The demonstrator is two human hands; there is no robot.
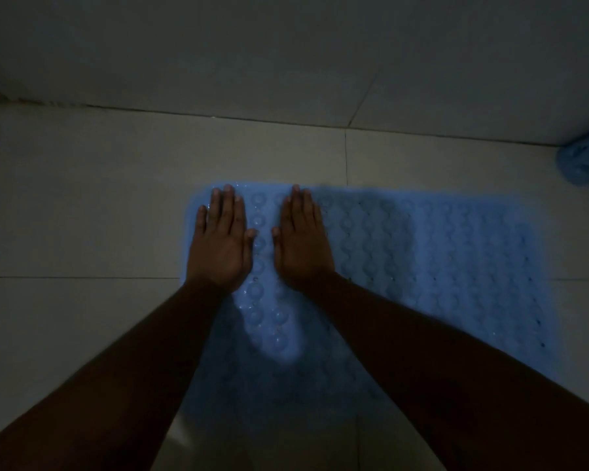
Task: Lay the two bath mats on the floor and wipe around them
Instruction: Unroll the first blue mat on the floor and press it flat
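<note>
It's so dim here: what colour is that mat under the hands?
Light blue mat, covered in round bumps; seen in the head view.

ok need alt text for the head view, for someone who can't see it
Two hands, left and right, press flat, palms down, on the left end of a blue bath mat spread on a dim tiled floor. A second blue mat lies bunched at the far right edge by the wall.

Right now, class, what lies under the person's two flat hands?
Both the left hand and right hand press flat on the blue bath mat, near its left end. The mat covers the tiled floor beneath, hiding it there.
</note>
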